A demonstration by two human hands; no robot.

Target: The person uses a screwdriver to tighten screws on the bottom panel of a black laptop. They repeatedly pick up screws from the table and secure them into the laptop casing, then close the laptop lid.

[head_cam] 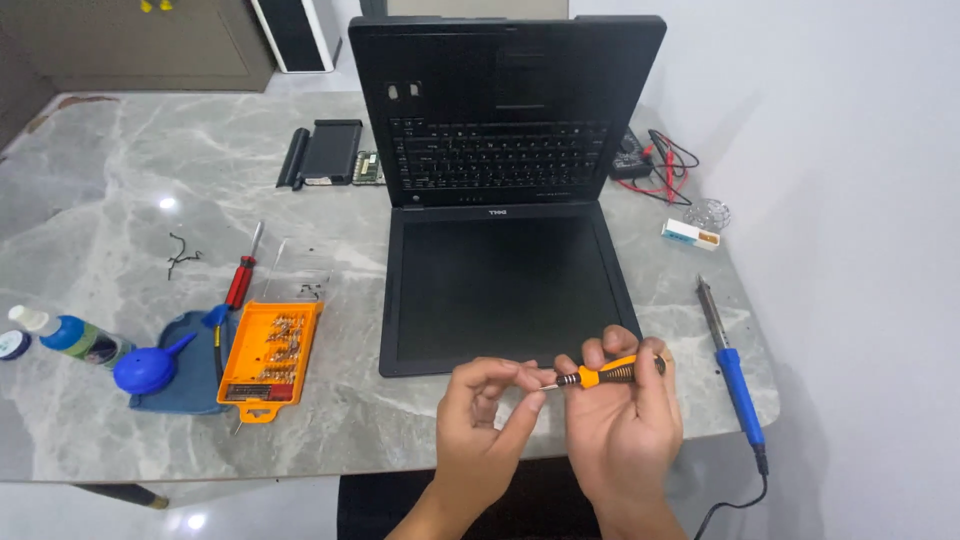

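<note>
My right hand (pixel 625 425) grips a small orange-and-black precision screwdriver (pixel 605 374), held level with its tip pointing left. The fingertips of my left hand (pixel 485 410) pinch the metal tip end of that screwdriver. Both hands hover over the table's front edge, just below a black laptop (pixel 505 290) that lies opened flat, its screen panel towards me and the keyboard half standing up at the back.
An orange bit-set case (pixel 270 352) lies left of the laptop, with a red screwdriver (pixel 240 280), a blue dust blower (pixel 150 368) on a blue cloth and a small bottle (pixel 75 338). A blue-handled soldering iron (pixel 735 375) lies at right. A multimeter with leads (pixel 650 160) and removed black parts (pixel 325 152) sit at the back.
</note>
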